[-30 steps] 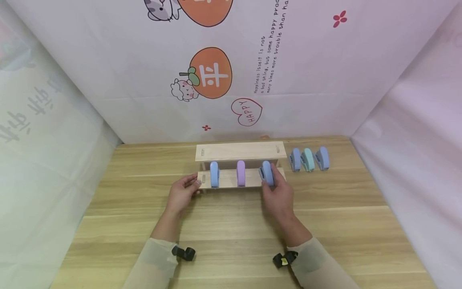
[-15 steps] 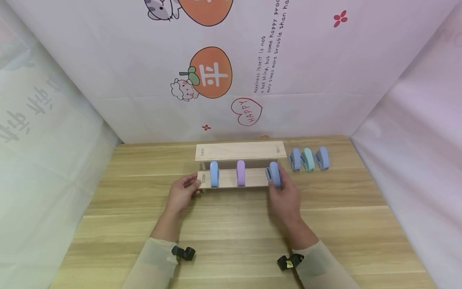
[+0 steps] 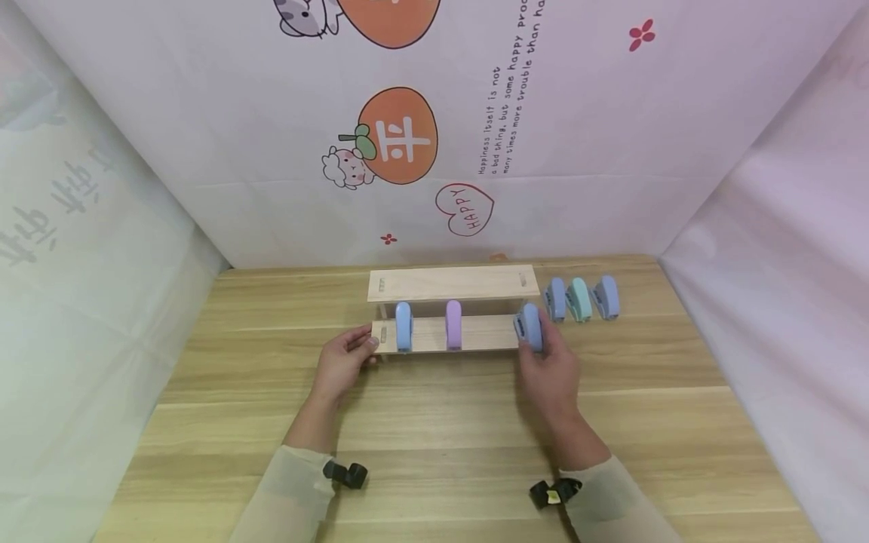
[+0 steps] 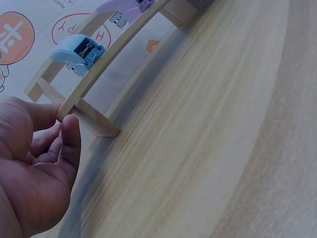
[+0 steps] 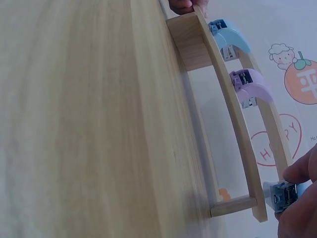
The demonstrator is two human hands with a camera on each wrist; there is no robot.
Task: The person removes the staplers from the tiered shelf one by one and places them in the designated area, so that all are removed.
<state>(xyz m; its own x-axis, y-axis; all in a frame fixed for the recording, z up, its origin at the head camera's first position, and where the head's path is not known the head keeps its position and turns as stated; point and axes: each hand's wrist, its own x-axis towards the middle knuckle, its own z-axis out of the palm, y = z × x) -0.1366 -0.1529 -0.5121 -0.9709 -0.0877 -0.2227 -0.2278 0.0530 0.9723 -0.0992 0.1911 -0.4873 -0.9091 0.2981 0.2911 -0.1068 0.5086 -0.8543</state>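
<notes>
A low two-step wooden rack (image 3: 489, 332) stands on the table. On its front step sit a light-blue stapler (image 3: 403, 328) at the left and a purple stapler (image 3: 453, 326) near the middle, both small with arched tops. My left hand (image 3: 344, 366) pinches the left end of that step, thumb on top in the head view. At the step's right end my right hand (image 3: 551, 373) holds a blue stapler (image 3: 529, 328) between thumb and fingers. The right wrist view shows this blue stapler (image 5: 283, 196) at the board's end, partly hidden by the fingers.
Right of the rack, three more staplers lie in a row on the table: a blue one (image 3: 555, 300), a mint-green one (image 3: 578, 300) and a blue-grey one (image 3: 606, 298). The rack's upper back step (image 3: 453, 284) carries nothing. A printed white cloth (image 3: 577, 211) hangs behind the table.
My right hand has moved to the right along the front step with the blue stapler, toward the rack's right end. The left hand and the other staplers stay put.
</notes>
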